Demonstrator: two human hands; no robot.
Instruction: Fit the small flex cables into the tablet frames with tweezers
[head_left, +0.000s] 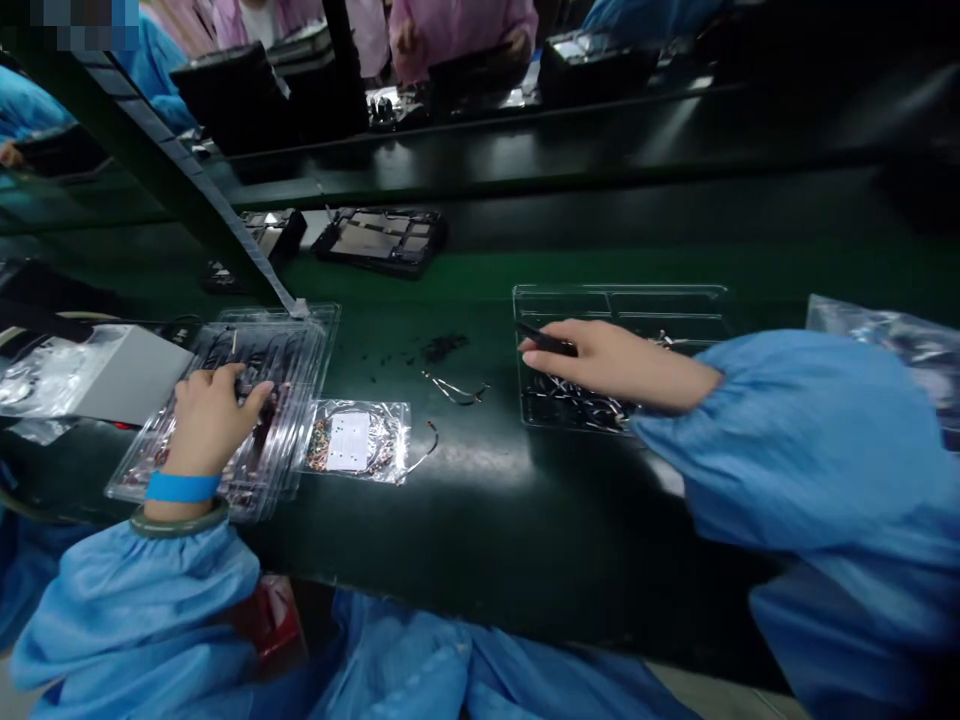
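Observation:
My left hand [214, 415] is over a stack of clear plastic trays [319, 340] at the left, thumb and fingers apart. Small dark and reddish parts lie in the top tray, and its fingertips reach in among them. My right hand [611, 362] is closed around a slim black tool [551, 341], which points left; its exact kind is unclear. That hand hovers over another clear tray [525, 300] holding a tangle of short black cables [577, 400]. Between the trays lie loose cables [456, 390], a single curved cable [424, 455] and a labelled clear bag [350, 441] of small coloured parts.
A white box [135, 375] with clear plastic on it stands at far left. A slanted green post [165, 180] rises behind the trays. Device housings [382, 240] lie farther back; a plastic bag [900, 350] lies at right. Co-workers in pink [461, 35] and blue sit opposite.

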